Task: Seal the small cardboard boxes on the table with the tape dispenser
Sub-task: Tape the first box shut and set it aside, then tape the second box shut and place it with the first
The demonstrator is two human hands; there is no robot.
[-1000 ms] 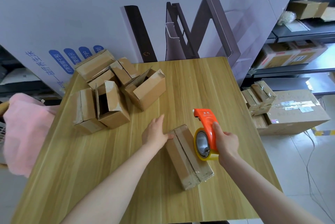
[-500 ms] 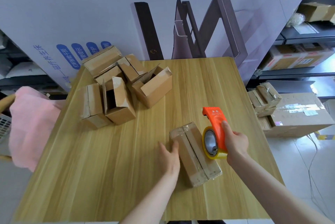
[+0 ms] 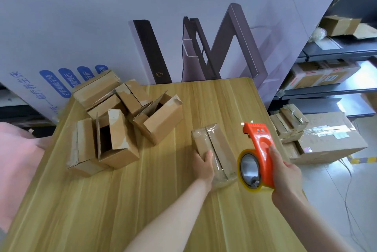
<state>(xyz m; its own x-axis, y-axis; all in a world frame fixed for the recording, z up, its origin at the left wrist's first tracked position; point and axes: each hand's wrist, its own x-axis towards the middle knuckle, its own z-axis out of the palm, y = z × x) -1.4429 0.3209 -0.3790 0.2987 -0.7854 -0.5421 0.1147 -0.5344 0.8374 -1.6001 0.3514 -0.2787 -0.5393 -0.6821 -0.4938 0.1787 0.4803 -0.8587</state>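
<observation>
The left hand (image 3: 204, 165) grips the near end of the box (image 3: 216, 145), thumb on top, apparently to pin it to the counter (image 3: 142, 200) so it won't slide under the tape. The right hand (image 3: 285, 172) wraps round the dispenser (image 3: 258, 149), held just right of the box, toothed end pointing away, off the cardboard. More boxes (image 3: 122, 121), some open, sit piled well beyond the left hand, probably to keep the working spot free.

My one camera sits on my head, looking forward and down at the table (image 3: 81, 200) from close above its near edge; shelves (image 3: 336, 51) show beyond its right side.
</observation>
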